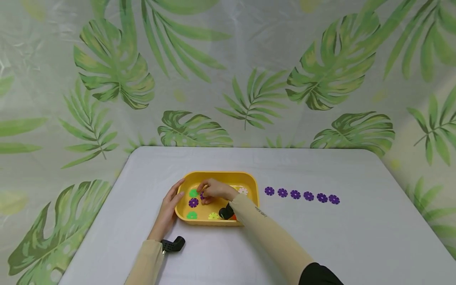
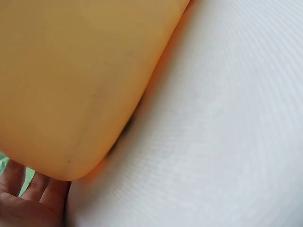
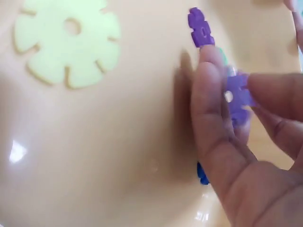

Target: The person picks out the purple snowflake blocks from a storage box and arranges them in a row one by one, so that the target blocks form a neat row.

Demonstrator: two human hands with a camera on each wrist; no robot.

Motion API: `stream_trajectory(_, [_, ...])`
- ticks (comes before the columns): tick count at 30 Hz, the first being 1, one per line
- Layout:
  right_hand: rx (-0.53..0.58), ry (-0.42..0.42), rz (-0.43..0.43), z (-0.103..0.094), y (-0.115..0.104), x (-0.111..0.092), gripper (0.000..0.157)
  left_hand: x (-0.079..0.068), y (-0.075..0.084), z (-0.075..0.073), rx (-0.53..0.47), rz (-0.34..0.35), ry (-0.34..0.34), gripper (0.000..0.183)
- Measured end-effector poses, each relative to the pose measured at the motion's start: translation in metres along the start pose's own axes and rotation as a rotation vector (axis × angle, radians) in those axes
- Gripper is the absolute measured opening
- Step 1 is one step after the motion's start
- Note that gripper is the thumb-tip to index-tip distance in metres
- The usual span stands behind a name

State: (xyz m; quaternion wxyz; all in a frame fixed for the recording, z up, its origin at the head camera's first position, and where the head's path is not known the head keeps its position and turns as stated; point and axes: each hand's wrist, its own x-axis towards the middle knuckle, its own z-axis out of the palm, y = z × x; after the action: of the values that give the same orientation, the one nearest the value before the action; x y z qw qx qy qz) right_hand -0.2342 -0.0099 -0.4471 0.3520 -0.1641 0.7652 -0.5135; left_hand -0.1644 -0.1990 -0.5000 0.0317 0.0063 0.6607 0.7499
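Observation:
A yellow tray (image 1: 221, 223) stands on the table with flower-shaped notched plastic discs inside. My left hand (image 1: 167, 208) holds its left end, thumb at the rim and fingers along the outer wall. In the left wrist view the fingers (image 2: 40, 194) show beyond the tray wall (image 2: 85, 85). My right hand (image 1: 215, 190) reaches into the tray and pinches a purple notched disc (image 3: 238, 97) between thumb and fingers. Another purple disc (image 1: 193, 202) lies near it, with green discs (image 1: 192, 215) around. A pale yellow disc (image 3: 71, 42) lies flat on the tray floor.
Several purple discs (image 1: 295, 194) lie in a row on the white table (image 1: 356, 237), to the right of the tray. Also in the tray are a yellow disc (image 1: 213, 215) and a whitish one (image 1: 243, 191). A leaf-patterned curtain (image 1: 249, 59) hangs behind the table.

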Motion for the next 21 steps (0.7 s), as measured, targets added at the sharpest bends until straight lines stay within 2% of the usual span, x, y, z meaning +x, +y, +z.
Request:
stream_trajectory(6, [-0.047,0.027,-0.037,-0.008,0.002,-0.01,0.021,0.0,0.0,0.001,0.008,0.002,0.009,0.046])
stream_trajectory(9, [-0.026,0.002,-0.072,-0.02,0.001,-0.021,0.022,0.0,0.0,0.001,0.004,0.002,0.009,0.046])
stream_trajectory(14, [0.022,-0.03,-0.119,-0.05,0.001,-0.047,0.019,0.0,0.0,0.001,-0.002,0.004,0.008,0.046])
stream_trajectory(21, [-0.018,0.042,-0.125,-0.097,0.013,-0.092,0.024,-0.002,0.001,0.001,0.002,0.001,0.005,0.046])
